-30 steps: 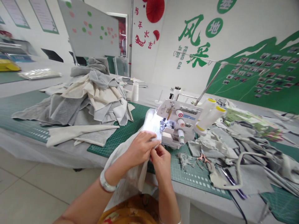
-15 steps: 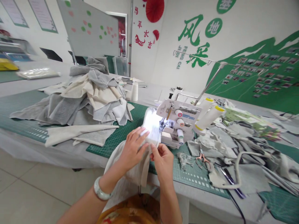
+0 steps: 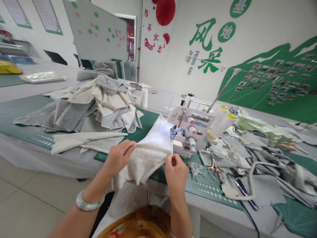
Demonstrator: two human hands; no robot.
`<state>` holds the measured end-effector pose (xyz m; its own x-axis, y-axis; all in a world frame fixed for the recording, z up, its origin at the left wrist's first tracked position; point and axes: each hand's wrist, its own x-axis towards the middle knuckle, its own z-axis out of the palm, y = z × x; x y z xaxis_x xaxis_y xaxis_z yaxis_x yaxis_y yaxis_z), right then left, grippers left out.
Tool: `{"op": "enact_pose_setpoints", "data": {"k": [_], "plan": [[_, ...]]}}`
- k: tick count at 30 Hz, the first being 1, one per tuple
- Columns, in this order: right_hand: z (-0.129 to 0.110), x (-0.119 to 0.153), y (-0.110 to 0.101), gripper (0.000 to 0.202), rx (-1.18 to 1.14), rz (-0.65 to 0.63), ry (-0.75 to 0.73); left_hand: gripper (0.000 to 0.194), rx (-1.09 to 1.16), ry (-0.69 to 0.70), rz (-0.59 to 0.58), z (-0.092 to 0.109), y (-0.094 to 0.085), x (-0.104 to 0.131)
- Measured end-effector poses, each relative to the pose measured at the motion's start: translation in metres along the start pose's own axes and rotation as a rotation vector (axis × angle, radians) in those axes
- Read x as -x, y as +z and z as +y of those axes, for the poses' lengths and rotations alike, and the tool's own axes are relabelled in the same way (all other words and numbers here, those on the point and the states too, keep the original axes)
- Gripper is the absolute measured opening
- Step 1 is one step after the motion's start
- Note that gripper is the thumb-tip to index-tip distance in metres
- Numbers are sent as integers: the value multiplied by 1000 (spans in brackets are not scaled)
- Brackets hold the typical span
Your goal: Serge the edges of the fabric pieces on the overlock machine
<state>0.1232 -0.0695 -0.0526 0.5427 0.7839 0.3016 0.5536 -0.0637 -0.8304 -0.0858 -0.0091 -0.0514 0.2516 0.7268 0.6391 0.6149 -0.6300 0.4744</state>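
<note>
A piece of off-white fabric (image 3: 151, 148) stretches between my two hands, its far part lying by the lit needle area of a white overlock sewing machine (image 3: 190, 127). My left hand (image 3: 120, 157) pinches the fabric's left side, well away from the machine. Close to the machine's front corner, my right hand (image 3: 176, 170) pinches the right edge of the cloth. The near part of the fabric droops over the table's front edge.
Left of the machine lies a heap of grey and cream fabric pieces (image 3: 99, 102) on a green cutting mat (image 3: 146, 119). A thread cone (image 3: 143, 98) stands behind. At right are scissors (image 3: 215, 170), purple-handled tweezers (image 3: 246, 195), lint (image 3: 196, 169) and fabric scraps (image 3: 267, 188).
My left hand has moved left and away from the machine, from lying on the fabric to pinching its side. The fabric is now spread wide. My right hand has shifted slightly right and nearer me.
</note>
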Motion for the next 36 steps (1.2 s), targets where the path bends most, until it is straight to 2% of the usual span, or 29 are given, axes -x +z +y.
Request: {"op": "enact_pose_setpoints", "data": {"k": [3,5,8,11,14,16,17,20,22,25,30,36], "plan": [[1,-2,0,14,-44,-14,55,24,-113,125,-37,-5,-11,-1],[2,-4,2,6,-184,-46,109,24,-140,142,-55,-10,-13,-2],[2,-3,7,18,-430,-63,185,24,-154,72,-67,-16,-10,-3],[-3,5,12,36,-488,16,219,21,-258,-53,-83,-11,-3,-5],[-9,13,13,44,-455,60,148,16,-329,-89,44,15,5,-9],[-10,16,13,43,-409,18,48,18,-238,14,133,39,13,-14],[-10,15,13,42,-376,-9,-7,20,-158,100,126,50,19,-17],[-7,12,11,39,-241,-41,-128,24,58,297,-30,71,39,-27],[-4,10,9,37,-167,-43,-165,24,133,299,-105,73,52,-33],[-2,9,6,34,-161,-36,-186,22,129,259,-146,69,63,-36],[1,13,0,27,-221,9,-207,22,81,266,-176,67,62,-36],[4,8,-6,22,-268,-4,-198,24,81,285,-180,66,61,-38]]}}
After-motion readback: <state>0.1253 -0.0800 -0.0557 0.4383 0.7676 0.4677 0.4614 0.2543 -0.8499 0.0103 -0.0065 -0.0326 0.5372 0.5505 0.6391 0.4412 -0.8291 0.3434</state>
